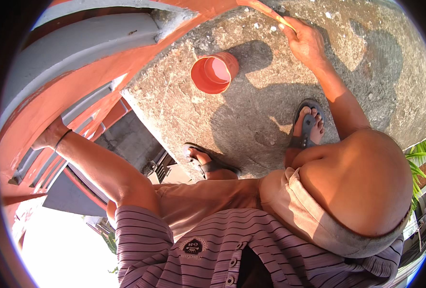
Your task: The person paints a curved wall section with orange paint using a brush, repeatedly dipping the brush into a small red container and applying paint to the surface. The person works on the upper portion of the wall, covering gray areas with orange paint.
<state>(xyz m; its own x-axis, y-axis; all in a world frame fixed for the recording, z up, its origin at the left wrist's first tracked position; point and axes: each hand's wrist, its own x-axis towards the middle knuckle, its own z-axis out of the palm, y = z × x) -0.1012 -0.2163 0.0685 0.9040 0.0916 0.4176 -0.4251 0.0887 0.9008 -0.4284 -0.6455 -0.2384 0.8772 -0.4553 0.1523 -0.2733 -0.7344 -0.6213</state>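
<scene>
My right hand (306,43) is closed around the yellowish end of a thin stick-like handle (270,13) smeared with orange paint. Its far end meets the orange wall base at the top; whether it carries bristles cannot be made out. My left hand (47,136), a dark band at its wrist, rests against the orange-painted balustrade (63,81) at the left, its fingers hidden. Between the hands, nearer the right one, an orange paint container (234,66) stands on the rough concrete slab (263,118), with pale pinkish-orange paint (220,70) inside.
Grey louvre-like slats (101,43) run between the orange bands. My sandalled feet (310,124) are on the slab, whose pale edge (151,135) drops to a lower level at the left. White flecks lie near the top. Green leaves (418,165) show beyond the slab at right.
</scene>
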